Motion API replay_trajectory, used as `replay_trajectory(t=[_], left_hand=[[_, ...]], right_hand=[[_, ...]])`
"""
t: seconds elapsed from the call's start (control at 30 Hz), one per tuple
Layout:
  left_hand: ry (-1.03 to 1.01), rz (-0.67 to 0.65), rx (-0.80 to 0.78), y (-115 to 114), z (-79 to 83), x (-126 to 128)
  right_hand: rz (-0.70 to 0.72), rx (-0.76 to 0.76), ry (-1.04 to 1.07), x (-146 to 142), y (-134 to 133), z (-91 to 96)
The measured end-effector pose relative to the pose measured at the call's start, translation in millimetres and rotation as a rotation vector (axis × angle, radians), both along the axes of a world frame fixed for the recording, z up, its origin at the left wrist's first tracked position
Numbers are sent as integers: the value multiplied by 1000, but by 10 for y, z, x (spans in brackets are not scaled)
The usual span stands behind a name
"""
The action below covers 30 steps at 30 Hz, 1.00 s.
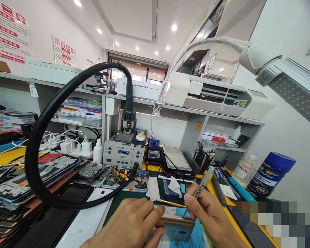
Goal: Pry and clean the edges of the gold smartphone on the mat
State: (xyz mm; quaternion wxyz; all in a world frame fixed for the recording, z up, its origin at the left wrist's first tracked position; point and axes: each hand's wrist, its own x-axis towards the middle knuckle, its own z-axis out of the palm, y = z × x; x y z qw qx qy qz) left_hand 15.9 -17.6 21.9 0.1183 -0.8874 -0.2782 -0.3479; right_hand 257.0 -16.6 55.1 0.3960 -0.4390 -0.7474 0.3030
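My left hand (130,220) grips a smartphone (179,231) by one end, its fingers on the top edge and side. The phone is tilted up on its long edge, with a light blue-grey face and a dark oval opening towards me. In my right hand (209,212) is a pair of metal tweezers (202,184) with holes along the shank, held like a pen. Their tip points down at the phone's upper edge near its right end; whether it touches I cannot tell. Behind the phone lies a thin brush-like stick (172,203).
A hot-air station (121,151) stands at the back, its black hose (32,137) looping across the left. Phone parts (31,175) pile up at left, beside a white phone (85,220). A spray can (271,174) and a bottle (244,168) stand at right. A lamp (294,86) hangs overhead.
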Motion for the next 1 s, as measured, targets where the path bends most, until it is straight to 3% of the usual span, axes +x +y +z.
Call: replay_trajectory(t=[0.67,1.0], left_hand=[[-8,3,-19,-22,25,-4],[4,-2,-21,-27,14,1]], right_hand=[[13,55,2,-71,-23,-66],[-25,-1,41,-142,-54,-43]])
